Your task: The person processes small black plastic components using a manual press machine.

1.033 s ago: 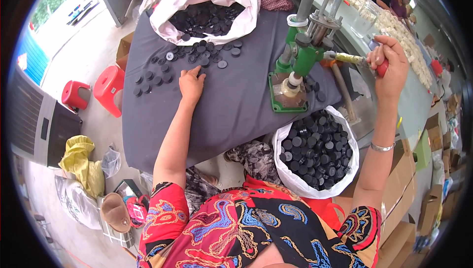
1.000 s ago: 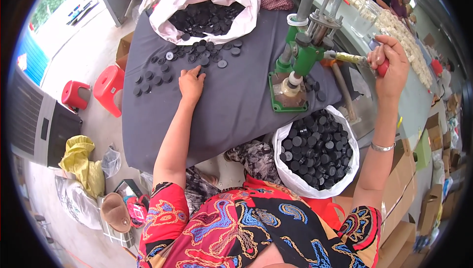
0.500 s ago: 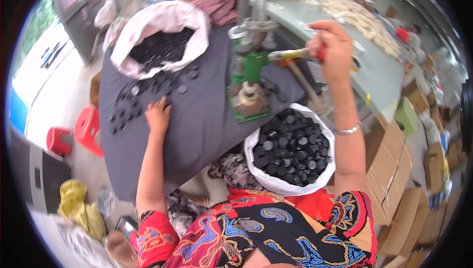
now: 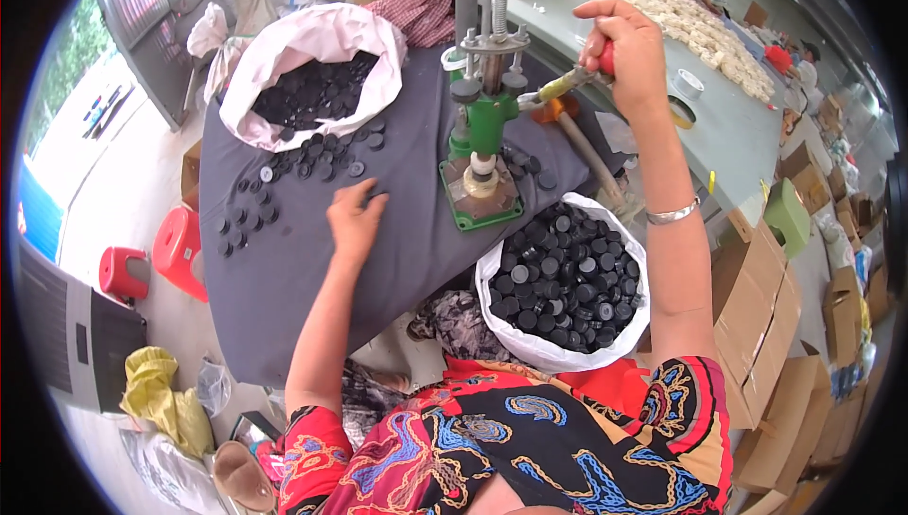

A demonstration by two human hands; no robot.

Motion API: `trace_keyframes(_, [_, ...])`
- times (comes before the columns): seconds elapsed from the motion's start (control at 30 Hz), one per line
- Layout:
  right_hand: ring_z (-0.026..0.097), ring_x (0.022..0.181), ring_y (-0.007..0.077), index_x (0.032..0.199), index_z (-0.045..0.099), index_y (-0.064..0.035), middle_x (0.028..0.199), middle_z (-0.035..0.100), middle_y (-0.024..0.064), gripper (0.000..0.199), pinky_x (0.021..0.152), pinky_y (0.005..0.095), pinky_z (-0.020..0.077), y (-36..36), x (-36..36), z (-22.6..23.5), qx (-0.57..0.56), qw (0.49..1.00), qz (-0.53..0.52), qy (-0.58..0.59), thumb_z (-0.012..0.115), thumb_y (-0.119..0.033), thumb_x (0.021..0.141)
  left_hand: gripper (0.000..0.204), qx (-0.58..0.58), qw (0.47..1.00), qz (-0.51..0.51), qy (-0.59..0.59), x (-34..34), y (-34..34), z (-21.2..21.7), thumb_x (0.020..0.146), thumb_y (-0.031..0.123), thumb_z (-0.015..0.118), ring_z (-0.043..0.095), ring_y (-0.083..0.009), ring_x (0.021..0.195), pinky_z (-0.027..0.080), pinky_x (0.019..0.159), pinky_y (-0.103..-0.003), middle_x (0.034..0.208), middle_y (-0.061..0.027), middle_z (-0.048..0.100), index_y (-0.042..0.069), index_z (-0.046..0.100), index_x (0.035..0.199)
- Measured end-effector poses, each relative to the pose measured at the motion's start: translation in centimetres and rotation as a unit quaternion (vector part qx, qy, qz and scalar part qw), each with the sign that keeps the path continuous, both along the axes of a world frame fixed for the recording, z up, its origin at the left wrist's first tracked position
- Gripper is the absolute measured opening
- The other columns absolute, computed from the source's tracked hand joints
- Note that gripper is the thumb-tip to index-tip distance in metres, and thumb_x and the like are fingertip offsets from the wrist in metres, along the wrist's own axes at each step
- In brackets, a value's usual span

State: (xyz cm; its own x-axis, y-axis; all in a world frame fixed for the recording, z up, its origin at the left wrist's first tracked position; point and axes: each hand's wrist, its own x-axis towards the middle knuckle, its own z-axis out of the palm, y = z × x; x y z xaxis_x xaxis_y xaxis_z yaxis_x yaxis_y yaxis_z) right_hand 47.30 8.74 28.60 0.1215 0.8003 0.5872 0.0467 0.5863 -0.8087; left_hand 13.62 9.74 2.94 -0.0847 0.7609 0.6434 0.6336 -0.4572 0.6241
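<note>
My right hand (image 4: pixel 626 59) is wrapped round the red knob (image 4: pixel 607 58) of the lever (image 4: pixel 558 87) on a green hand press (image 4: pixel 491 124), with its index finger stretched out. A pale round fitting (image 4: pixel 482 165) sits on the press's base. Over the dark cloth, left of the press, my left hand (image 4: pixel 354 224) pinches a black cap (image 4: pixel 375 194), partly hidden by the fingers. Loose black caps (image 4: pixel 326 151) lie beyond that hand, in front of a white sack (image 4: pixel 248 61) filled with more. Another white sack (image 4: pixel 498 321), full of black caps, stands right of my lap.
A hammer (image 4: pixel 582 146) lies right of the press. Beyond it runs a pale green table (image 4: pixel 709 127) with a roll of tape (image 4: pixel 681 113) and a heap of cream-coloured pieces. Cardboard boxes (image 4: pixel 757 316) stand at the right, red stools (image 4: pixel 178 252) at the left. Other people sit far back.
My left hand has moved right from the loose caps toward the press, with a cap in its fingers. My right hand stays on the raised lever. The whole view has shifted slightly.
</note>
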Motion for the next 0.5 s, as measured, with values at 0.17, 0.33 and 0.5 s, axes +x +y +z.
trace_keyframes(0.17, [0.050,0.046,0.0120,0.092,0.065,0.0046,0.056,0.053,0.0059,0.025,0.051,0.0266,0.0464,0.3,-0.2,0.0,0.001,1.000,0.019,-0.001,0.042,-0.003,0.084,0.055,-0.059,0.991,-0.109,-0.041,9.4,-1.6,1.6,0.066,0.008,0.078,0.064,-0.0300,0.086,0.052,0.076,-0.039,0.093,-0.0147,0.064,0.010,0.060,0.117])
trace_keyframes(0.33, [0.049,0.046,0.0123,0.092,0.064,0.0052,0.058,0.053,0.0057,0.025,0.051,0.0271,0.0470,0.4,-0.3,-0.1,0.002,1.000,0.013,0.001,0.042,-0.002,0.084,0.064,-0.063,0.992,-0.110,-0.028,12.6,-1.0,0.7,0.067,0.008,0.076,0.060,-0.0332,0.091,0.049,0.080,-0.042,0.096,-0.0144,0.064,0.007,0.052,0.127])
trace_keyframes(0.5, [0.049,0.046,0.0129,0.093,0.065,0.0054,0.059,0.052,0.0059,0.026,0.052,0.0279,0.0470,0.2,-0.1,-0.1,-0.003,1.000,0.012,0.007,0.041,-0.002,0.083,0.069,-0.051,0.995,-0.081,0.000,13.7,0.0,0.2,0.069,0.009,0.074,0.058,-0.0344,0.093,0.046,0.083,-0.043,0.099,-0.0145,0.065,0.005,0.047,0.131])
